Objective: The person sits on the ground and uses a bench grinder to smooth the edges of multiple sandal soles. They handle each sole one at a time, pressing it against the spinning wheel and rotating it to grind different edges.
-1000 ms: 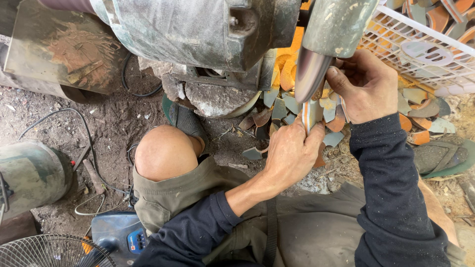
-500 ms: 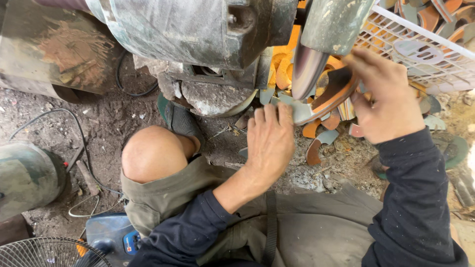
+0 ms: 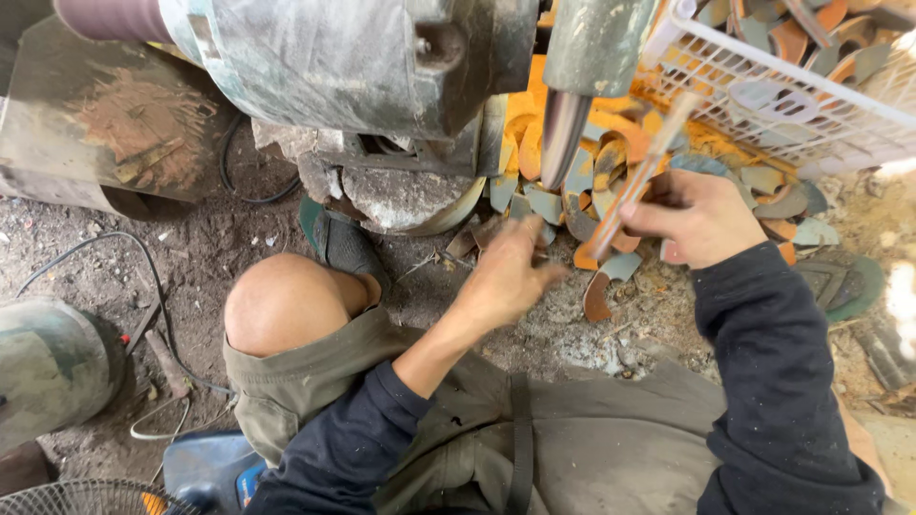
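Two hands worked over the dirt floor [image 3: 191,257]: the right hand [image 3: 701,217] was clamped on a blurred orange curved metal piece [image 3: 634,186] beside the grinding belt [image 3: 563,133], while the left hand [image 3: 506,277] hovered spread and empty above scattered pieces [image 3: 592,215] below a white plastic basket [image 3: 801,105].

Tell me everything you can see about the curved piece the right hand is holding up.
The curved piece is a thin, flat strip that looks like rusty orange metal with paler, greyish patches, blurred in the picture. It slants up and to the right, from the right hand towards the white plastic basket. The fingers pinch its lower part; its upper end shows against the basket's mesh. It lies just right of the machine's dark tapered tool; contact cannot be told.
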